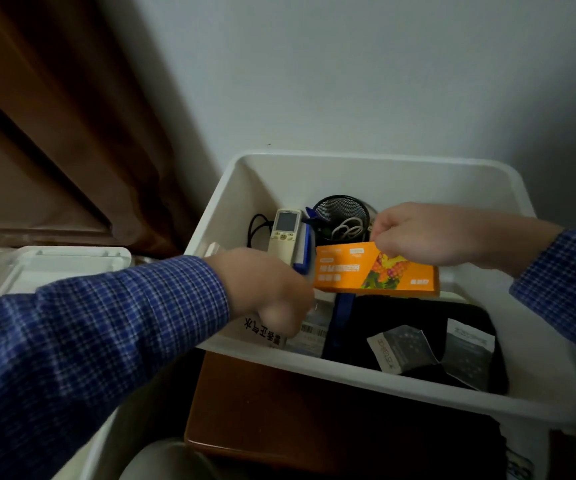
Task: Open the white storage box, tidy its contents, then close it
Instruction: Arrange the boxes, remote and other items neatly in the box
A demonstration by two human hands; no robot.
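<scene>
The white storage box (366,174) stands open on a brown wooden desk (262,410) against the pale wall, its lid (68,261) lying off to the left beside a brown curtain (54,133). Inside, a black pouch (411,327) fills the near right part with two small grey sachets (400,348) on it; a black mesh pen cup (342,216) stands at the far wall, and a white remote control (284,233) leans just left of it next to a black cable (257,226). The tidying step appears to be in hand. The right hand (428,233) pinches the upper edge of an orange carton (376,268) and holds it tilted above the contents. The left hand (265,289) reaches in over the near left corner with its fingers curled downward, but whether they grip anything I cannot tell, since the hand's back covers them. Next, the carton likely needs a flat slot among the other packs, which calls for clearing room first. A white pack with printed characters (265,332) and a barcoded pack (312,332) are partly hidden under the left hand, and their print is too blurred to read.
</scene>
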